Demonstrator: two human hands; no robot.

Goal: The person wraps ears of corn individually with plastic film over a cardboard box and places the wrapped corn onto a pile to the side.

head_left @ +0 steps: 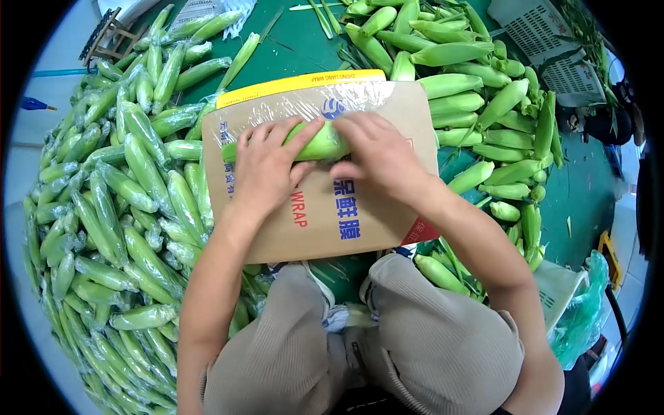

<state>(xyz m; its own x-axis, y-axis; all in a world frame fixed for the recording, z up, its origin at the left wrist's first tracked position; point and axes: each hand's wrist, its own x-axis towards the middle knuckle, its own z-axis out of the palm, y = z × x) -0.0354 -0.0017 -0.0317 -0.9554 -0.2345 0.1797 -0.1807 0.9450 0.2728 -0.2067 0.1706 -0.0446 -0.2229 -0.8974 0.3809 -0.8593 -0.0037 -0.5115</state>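
A green ear of corn [324,144] in its husk lies crosswise on a cardboard box [277,238] in front of me. My left hand [268,162] is laid over its left part, fingers curled across it and thumb below. At its right end my right hand [384,152] cups the tip, the fingers slightly blurred and partly hiding it. Shiny clear plastic film [277,114] spreads over the box top around the corn. Along the far edge of the box stands a yellow wrap carton [301,86].
Film-wrapped corn [142,159] is heaped on the left. Unwrapped corn [508,104] is piled at right and back on the green surface [584,200]. A pale crate [546,45] stands at back right, a green plastic bag [581,318] at lower right. The box rests above my knees.
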